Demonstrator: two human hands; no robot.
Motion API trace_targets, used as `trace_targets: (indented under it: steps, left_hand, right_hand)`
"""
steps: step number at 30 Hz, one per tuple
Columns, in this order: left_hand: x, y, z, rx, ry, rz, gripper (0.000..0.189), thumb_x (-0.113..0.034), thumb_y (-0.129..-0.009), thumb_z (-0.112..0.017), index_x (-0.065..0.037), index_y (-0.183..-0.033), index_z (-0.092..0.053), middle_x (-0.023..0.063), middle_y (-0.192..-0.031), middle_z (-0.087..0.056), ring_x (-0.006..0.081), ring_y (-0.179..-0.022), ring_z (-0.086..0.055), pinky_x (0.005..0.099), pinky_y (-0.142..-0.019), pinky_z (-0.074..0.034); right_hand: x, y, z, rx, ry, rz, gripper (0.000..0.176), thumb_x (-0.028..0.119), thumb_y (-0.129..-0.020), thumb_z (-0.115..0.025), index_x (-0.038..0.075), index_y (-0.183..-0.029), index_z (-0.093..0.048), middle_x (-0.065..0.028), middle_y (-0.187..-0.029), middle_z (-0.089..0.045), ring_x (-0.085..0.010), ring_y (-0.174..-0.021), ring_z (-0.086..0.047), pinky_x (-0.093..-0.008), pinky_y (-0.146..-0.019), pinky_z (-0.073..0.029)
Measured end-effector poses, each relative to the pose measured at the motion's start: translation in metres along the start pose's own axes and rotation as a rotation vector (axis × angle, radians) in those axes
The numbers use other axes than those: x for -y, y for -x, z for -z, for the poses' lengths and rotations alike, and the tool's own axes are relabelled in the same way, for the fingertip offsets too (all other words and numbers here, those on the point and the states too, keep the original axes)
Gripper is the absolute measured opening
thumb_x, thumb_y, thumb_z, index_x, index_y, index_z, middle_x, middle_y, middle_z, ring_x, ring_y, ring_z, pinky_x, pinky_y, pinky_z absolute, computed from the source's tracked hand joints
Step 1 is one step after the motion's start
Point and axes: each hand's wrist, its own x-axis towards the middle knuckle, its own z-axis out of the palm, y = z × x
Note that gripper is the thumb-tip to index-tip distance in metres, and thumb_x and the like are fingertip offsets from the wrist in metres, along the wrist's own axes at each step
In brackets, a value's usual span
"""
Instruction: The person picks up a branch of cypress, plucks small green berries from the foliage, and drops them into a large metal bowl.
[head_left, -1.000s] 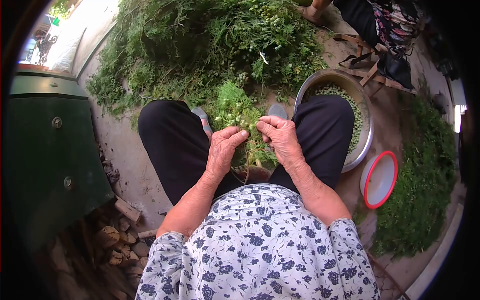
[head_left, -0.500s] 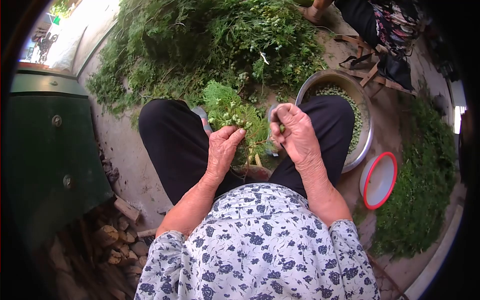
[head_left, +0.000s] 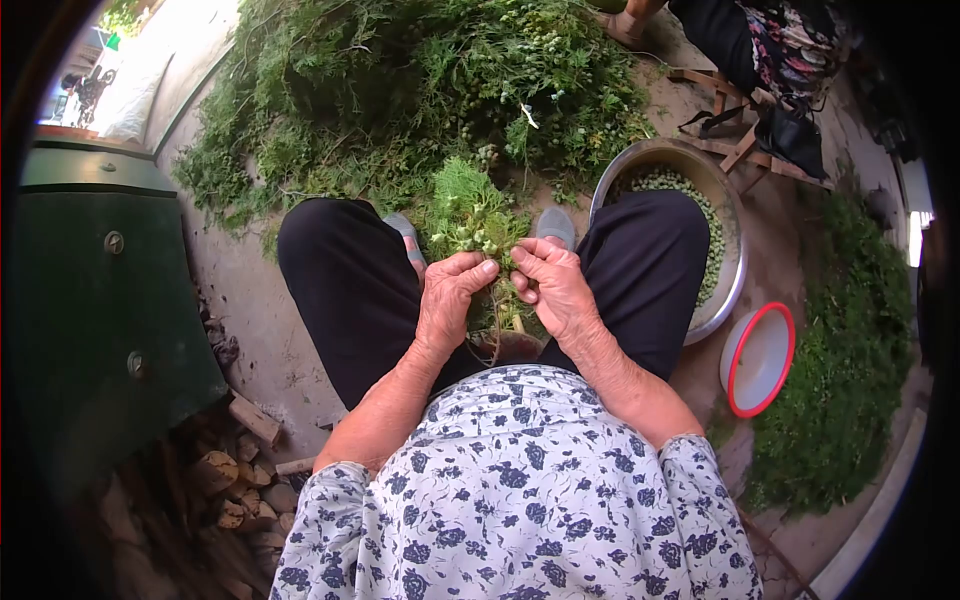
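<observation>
Head view: a green sprig [head_left: 462,190] is held up between the spread knees, its feathery tip pointing to the far side and small pale-green cones [head_left: 478,243] clustered near the fingers. The left hand [head_left: 455,295] grips it, thumb and forefinger pinched together just below the cones, and a thin bare stem trails from there towards the lap. Just to the right, the right hand [head_left: 560,288] has thumb and forefinger brought together at the sprig's edge, with the other fingers curled in; whether a cone is caught between the tips cannot be told.

Beyond the feet, a large heap of leafy branches [head_left: 400,90] spreads over the floor [head_left: 270,340]. Beside the right knee, partly hidden by it, stands a wide metal basin [head_left: 739,275] with many round green cones [head_left: 714,240] inside. Nearer and further right is a pale bowl with a red rim [head_left: 757,362], tilted, next to a second stretch of greenery [head_left: 840,390].

At the far right, another person in a flowered garment [head_left: 795,45] is partly visible near a wooden stool [head_left: 740,150]. A dark green cabinet [head_left: 110,290] stands on the left, with chopped firewood [head_left: 235,490] nearer.
</observation>
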Motion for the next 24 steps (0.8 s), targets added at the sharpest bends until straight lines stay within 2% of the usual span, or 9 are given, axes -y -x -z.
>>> trace_targets:
  steps: [3,5,6,9,13,15,17,20,24]
  left_hand:
    - [0.001,0.001,0.005,0.025,0.043,-0.079,0.024,-0.019,-0.086,-0.056,0.004,-0.082,-0.062,0.0018,-0.071,-0.057,0.0071,-0.066,-0.047,0.0242,-0.061,-0.039]
    - [0.000,0.002,0.003,0.040,0.182,-0.019,0.024,-0.019,-0.086,-0.055,0.004,-0.084,-0.062,0.0020,-0.073,-0.058,0.0073,-0.068,-0.049,0.0239,-0.063,-0.040]
    - [0.000,0.002,0.002,0.052,0.322,0.041,0.025,-0.019,-0.086,-0.055,0.004,-0.086,-0.062,0.0023,-0.075,-0.059,0.0075,-0.070,-0.050,0.0235,-0.065,-0.041]
    - [0.009,0.000,0.001,0.058,0.371,0.104,0.025,-0.018,-0.085,-0.056,0.005,-0.092,-0.062,0.0028,-0.080,-0.061,0.0080,-0.075,-0.053,0.0231,-0.069,-0.043]
    - [0.006,-0.002,0.005,0.103,0.221,0.040,0.023,-0.017,-0.085,-0.056,0.004,-0.092,-0.063,0.0033,-0.083,-0.062,0.0084,-0.076,-0.055,0.0238,-0.071,-0.043]
    - [-0.001,0.001,0.000,0.109,0.408,0.080,0.023,-0.016,-0.084,-0.057,0.004,-0.093,-0.063,0.0031,-0.082,-0.062,0.0083,-0.075,-0.054,0.0237,-0.070,-0.043]
    - [0.007,-0.001,-0.001,0.111,0.393,0.094,0.022,-0.016,-0.084,-0.057,0.004,-0.091,-0.063,0.0027,-0.080,-0.061,0.0081,-0.074,-0.054,0.0234,-0.069,-0.043]
    - [0.007,-0.002,-0.001,0.106,0.321,0.085,0.020,-0.014,-0.083,-0.057,0.004,-0.089,-0.063,0.0018,-0.078,-0.061,0.0073,-0.072,-0.053,0.0226,-0.068,-0.042]
    - [-0.001,0.000,-0.002,0.052,0.114,0.042,0.018,-0.014,-0.082,-0.057,0.002,-0.082,-0.064,-0.0006,-0.072,-0.059,0.0056,-0.066,-0.050,0.0218,-0.062,-0.040]
  right_hand:
    - [-0.001,-0.006,0.015,0.059,-0.228,-0.025,0.011,0.009,-0.088,-0.057,0.002,-0.095,-0.055,-0.0027,-0.079,-0.056,-0.0104,-0.061,-0.052,-0.0203,-0.047,-0.038]
    - [0.000,-0.009,0.020,0.113,-0.326,-0.004,0.010,0.009,-0.088,-0.055,0.003,-0.096,-0.054,-0.0034,-0.082,-0.056,-0.0116,-0.066,-0.053,-0.0220,-0.051,-0.040]
    - [0.004,-0.006,0.015,0.074,-0.264,-0.025,0.010,0.009,-0.087,-0.055,0.004,-0.096,-0.053,-0.0031,-0.084,-0.055,-0.0120,-0.070,-0.054,-0.0237,-0.054,-0.040]
    - [0.014,0.000,0.008,0.063,-0.198,-0.029,0.010,0.009,-0.085,-0.054,0.007,-0.095,-0.052,-0.0024,-0.085,-0.055,-0.0123,-0.075,-0.054,-0.0271,-0.058,-0.042]
    - [0.022,-0.008,0.019,0.037,-0.163,0.040,0.016,0.012,-0.087,-0.056,0.006,-0.102,-0.054,-0.0006,-0.087,-0.058,-0.0093,-0.066,-0.054,-0.0219,-0.053,-0.040]
    - [0.021,-0.009,0.019,0.098,0.186,0.020,0.021,0.016,-0.087,-0.058,0.003,-0.105,-0.056,-0.0005,-0.088,-0.060,-0.0071,-0.065,-0.054,-0.0207,-0.051,-0.040]
    - [0.009,-0.010,0.019,0.155,0.202,0.038,0.024,0.016,-0.087,-0.059,0.001,-0.105,-0.058,-0.0016,-0.087,-0.062,-0.0064,-0.068,-0.056,-0.0207,-0.053,-0.043]
    - [0.001,-0.008,0.015,0.224,-0.053,0.032,0.020,0.014,-0.084,-0.063,0.001,-0.099,-0.060,-0.0017,-0.081,-0.063,-0.0085,-0.069,-0.059,-0.0202,-0.060,-0.048]
    - [0.007,-0.004,0.013,0.253,0.038,0.035,0.013,0.009,-0.082,-0.065,0.001,-0.092,-0.062,-0.0028,-0.083,-0.063,-0.0094,-0.075,-0.059,-0.0223,-0.065,-0.049]
